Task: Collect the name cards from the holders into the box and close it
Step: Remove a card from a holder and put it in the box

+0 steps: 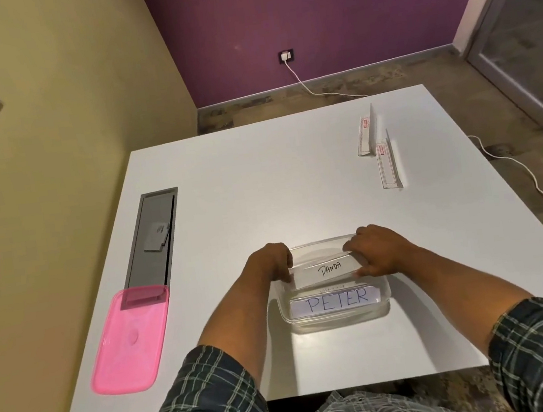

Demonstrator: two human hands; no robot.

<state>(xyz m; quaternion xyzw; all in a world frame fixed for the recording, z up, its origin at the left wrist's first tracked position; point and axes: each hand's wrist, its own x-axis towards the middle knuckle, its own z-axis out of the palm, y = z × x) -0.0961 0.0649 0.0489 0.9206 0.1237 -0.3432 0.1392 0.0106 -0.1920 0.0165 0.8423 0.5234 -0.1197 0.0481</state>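
From my head camera, I look down at a white table (259,179). My left hand (272,262) and my right hand (378,250) are both over the clear box (338,314). Each hand pinches one end of the card that says PANDA (325,270). My left fingers are closed on its left end and my right fingers are closed on its right end. The card sits between my hands, just above the open box and tipped a little. I cannot tell if a clear holder is around it.

Below my hands, closer to me, the card that says PETER (336,301) lies inside the box. A bit of another card peeks out behind it, but I cannot read it.

Far out past my right hand, two clear holders (379,153) stand near each other on the table.

Well off to the side of my left hand lies the pink lid (129,342). It is flat on the table, and its far end covers part of a grey slot (155,235) in the tabletop.
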